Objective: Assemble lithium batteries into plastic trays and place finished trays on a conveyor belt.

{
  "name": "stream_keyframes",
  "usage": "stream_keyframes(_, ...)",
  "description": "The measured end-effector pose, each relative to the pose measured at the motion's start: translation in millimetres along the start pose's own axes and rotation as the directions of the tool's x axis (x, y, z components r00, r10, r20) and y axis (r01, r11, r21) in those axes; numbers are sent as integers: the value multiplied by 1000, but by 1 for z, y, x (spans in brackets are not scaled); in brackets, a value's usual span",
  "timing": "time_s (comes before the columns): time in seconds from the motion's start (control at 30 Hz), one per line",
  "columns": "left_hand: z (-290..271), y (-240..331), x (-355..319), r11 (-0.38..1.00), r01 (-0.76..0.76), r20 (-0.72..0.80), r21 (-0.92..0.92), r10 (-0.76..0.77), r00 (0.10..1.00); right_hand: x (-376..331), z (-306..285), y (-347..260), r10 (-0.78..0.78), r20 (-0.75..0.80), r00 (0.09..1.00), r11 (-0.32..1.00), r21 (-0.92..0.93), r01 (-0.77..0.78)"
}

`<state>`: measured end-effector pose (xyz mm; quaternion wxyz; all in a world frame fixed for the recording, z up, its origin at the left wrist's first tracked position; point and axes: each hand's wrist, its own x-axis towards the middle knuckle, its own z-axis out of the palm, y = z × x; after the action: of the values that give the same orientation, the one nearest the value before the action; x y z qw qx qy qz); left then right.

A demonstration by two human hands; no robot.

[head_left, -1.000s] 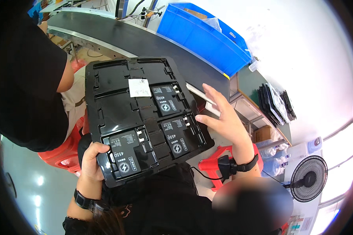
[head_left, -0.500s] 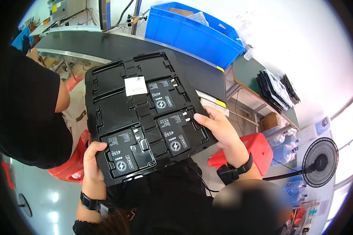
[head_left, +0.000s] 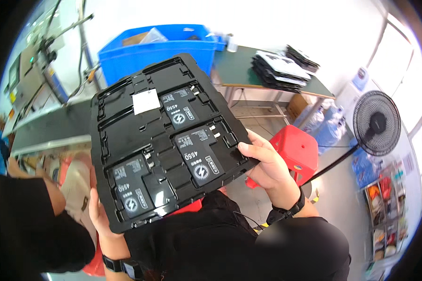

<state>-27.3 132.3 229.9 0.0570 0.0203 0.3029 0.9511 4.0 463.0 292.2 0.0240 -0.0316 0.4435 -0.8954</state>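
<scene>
A workshop floor spreads below, with a blue bin (head_left: 164,49), a green counter (head_left: 248,70) bearing stacked trays, a standing fan (head_left: 376,122) and a red stool (head_left: 293,150). Held tilted in mid-air, clear of them, is a black moulded tray (head_left: 159,140) carrying three flat batteries (head_left: 199,157). The left hand (head_left: 101,218) grips its lower edge; the right hand (head_left: 265,164) clasps its right edge, thumb on top.

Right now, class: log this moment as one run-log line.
left hand: grips black tray lower corner | right hand: grips right edge | tray: three black battery packs, white label
</scene>
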Motion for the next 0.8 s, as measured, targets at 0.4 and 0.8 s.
stream_keyframes(0.4, -91, -77, -8, 757, 577, -198, 305, -542, 816, 1, -87, -58, -403, -451, 796, 904, -60, 424)
stream_keyframes(0.8, -204, -169, -6, 442, 768, -524, 463, -563, 639, 15, -117, -64, -428, -600, 676, 813, 73, 578)
